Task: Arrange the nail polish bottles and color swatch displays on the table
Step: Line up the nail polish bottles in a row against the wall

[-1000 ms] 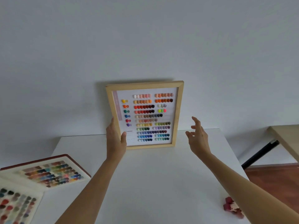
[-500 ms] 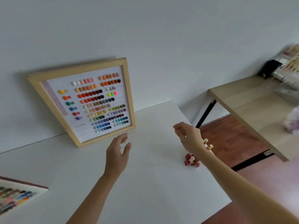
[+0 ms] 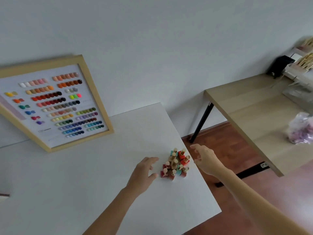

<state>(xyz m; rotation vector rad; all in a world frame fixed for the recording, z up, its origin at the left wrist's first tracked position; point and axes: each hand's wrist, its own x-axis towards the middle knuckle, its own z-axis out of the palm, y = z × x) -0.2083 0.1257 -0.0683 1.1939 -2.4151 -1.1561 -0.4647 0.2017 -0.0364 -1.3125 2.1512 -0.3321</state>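
A cluster of several small nail polish bottles (image 3: 176, 165), red, teal and tan with gold caps, stands near the right edge of the white table (image 3: 84, 184). My left hand (image 3: 144, 173) hovers just left of the cluster, fingers spread, holding nothing. On the cluster's right, past the table edge, my right hand (image 3: 205, 158) is open too. A wood-framed color swatch display (image 3: 54, 102) leans against the wall at the table's back left, apart from both hands.
A second, wooden table (image 3: 254, 112) with black legs stands to the right across a gap of red-brown floor (image 3: 225, 146). On it lie a clear bag of purple items (image 3: 299, 128), a black device (image 3: 279, 65) and racks. A corner of another swatch board (image 3: 3, 196) shows at far left.
My left hand let go of the framed display and both hands came down and right to either side of the bottle cluster. The view swung right, so the flat swatch boards left the frame.
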